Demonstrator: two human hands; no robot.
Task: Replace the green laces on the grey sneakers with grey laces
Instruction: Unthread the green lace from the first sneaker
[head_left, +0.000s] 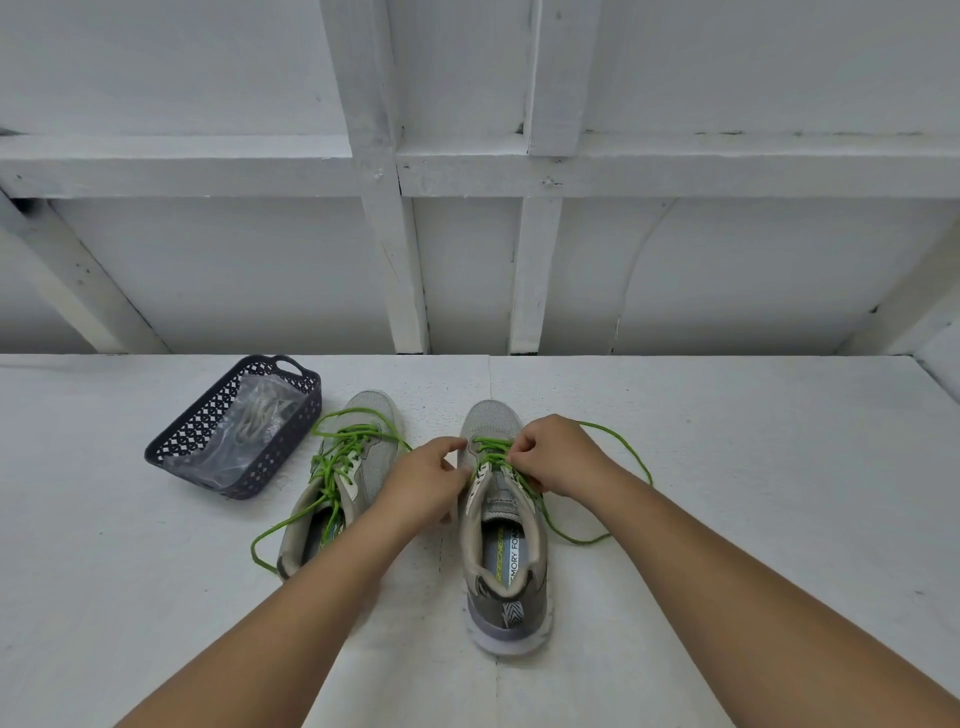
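Two grey sneakers stand side by side on the white table, toes pointing away from me. The right sneaker (501, 540) carries a green lace (613, 488) that is untied and loops out to the right. My right hand (558, 457) pinches that lace over the eyelets. My left hand (423, 480) holds the same sneaker's left side near the tongue, fingers curled at the lace rows. The left sneaker (337, 488) has its own loose green lace (337, 452) trailing toward me. Grey laces in a clear bag (249, 421) lie in a basket.
A dark perforated plastic basket (182, 441) sits at the table's back left, beside the left sneaker. A white panelled wall with wooden battens rises behind the table (753, 467). The table's right edge shows at the far right.
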